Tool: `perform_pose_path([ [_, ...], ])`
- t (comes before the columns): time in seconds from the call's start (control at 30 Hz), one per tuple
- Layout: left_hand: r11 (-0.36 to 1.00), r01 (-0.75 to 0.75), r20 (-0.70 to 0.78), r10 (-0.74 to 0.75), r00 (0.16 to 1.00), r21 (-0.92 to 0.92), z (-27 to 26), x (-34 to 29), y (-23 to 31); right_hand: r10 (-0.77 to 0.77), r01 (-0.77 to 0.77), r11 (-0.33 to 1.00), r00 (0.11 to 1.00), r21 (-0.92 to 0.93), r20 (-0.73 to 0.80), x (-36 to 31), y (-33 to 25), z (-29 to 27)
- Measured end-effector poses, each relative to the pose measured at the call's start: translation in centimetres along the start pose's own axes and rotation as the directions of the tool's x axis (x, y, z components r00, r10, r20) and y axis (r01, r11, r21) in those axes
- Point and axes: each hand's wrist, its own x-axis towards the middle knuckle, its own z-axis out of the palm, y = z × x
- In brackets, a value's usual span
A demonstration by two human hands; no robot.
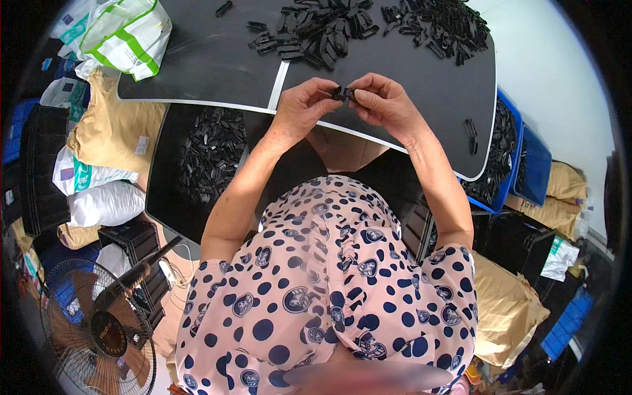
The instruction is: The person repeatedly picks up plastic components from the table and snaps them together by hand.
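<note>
While held up above the surface (438, 99), just inside its near edge: black part (343, 93); too small to tell whether one piece or two joined.
Slip risk: could spring or drop out, likely through a loose or uneven pinch on so little material.
Edge risk: might tumble past the near edge if let go, because of being held so close to it.
Mix-up risk: if flicked forward, could vanish into the black heap (322, 33) at the far edge, matching in colour.
Left hand (304, 105): nearly closed; grips the left end between thumb and index finger.
Right hand (385, 106): nearly closed too; grips the right end between thumb and fingers.
Far right corner: second black heap (444, 29).
Near right corner: loose black pieces (469, 125), well apart from either hand.
Beyond right edge: blue bin (519, 125) with more black pieces.
</note>
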Motion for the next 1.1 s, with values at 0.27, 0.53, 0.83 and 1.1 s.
perform_pose_path([
  [0.27, 0.931, -0.123, -0.040, 0.146, 0.988, 0.343, 0.1, -0.9, 2.2, 0.105, -0.110, 0.991, 0.992, -0.073, -0.063, -0.2, 0.1, 0.6],
  [0.53, 0.805, -0.269, 0.023, 0.303, 0.953, 0.529, 0.2, -1.2, 2.3, 0.114, -0.123, 0.975, 0.992, -0.186, -0.056, -0.2, -0.1, 1.0],
  [0.83, 0.731, -0.295, 0.112, 0.290, 0.951, 0.616, 0.2, -1.9, 1.9, 0.311, -0.313, 0.930, 0.950, -0.192, -0.043, -0.2, 0.0, 0.4],
  [1.1, 0.944, 0.056, 0.035, -0.071, 0.997, 0.326, 0.6, -1.5, 1.5, 0.387, -0.391, 0.912, 0.920, 0.122, 0.053, 0.5, 2.7, -1.3],
])
